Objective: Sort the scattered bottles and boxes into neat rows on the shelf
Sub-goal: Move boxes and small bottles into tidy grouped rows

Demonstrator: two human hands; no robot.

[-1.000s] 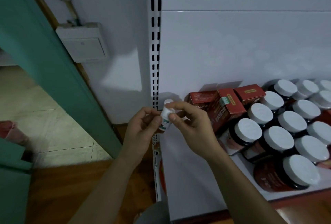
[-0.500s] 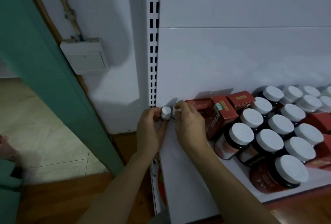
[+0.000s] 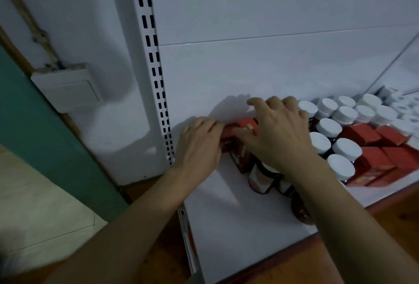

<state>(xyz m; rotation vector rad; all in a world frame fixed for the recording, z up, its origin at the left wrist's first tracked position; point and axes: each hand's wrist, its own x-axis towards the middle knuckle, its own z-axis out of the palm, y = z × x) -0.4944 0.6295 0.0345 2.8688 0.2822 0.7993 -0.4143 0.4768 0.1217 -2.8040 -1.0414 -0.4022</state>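
Observation:
My left hand point(image 3: 199, 145) lies at the shelf's back left corner, its fingers touching the left side of a red box point(image 3: 226, 133). My right hand point(image 3: 280, 135) hovers over the neighbouring red boxes point(image 3: 241, 157) with fingers spread, and its thumb touches a box top. The small white bottle I held before is out of sight. Dark bottles with white caps point(image 3: 328, 126) stand in rows to the right of my hands. One dark bottle point(image 3: 260, 177) shows below my right wrist.
The white shelf board point(image 3: 226, 227) runs to a wooden front edge. More red boxes point(image 3: 374, 159) lie jumbled at the right. A slotted white upright point(image 3: 156, 75) bounds the shelf on the left. Beyond it are a wall switch box point(image 3: 68, 86) and a green door frame.
Both hands moved right and back from the shelf corner onto the red boxes. The small white bottle they held is no longer visible. The camera swung right and closer.

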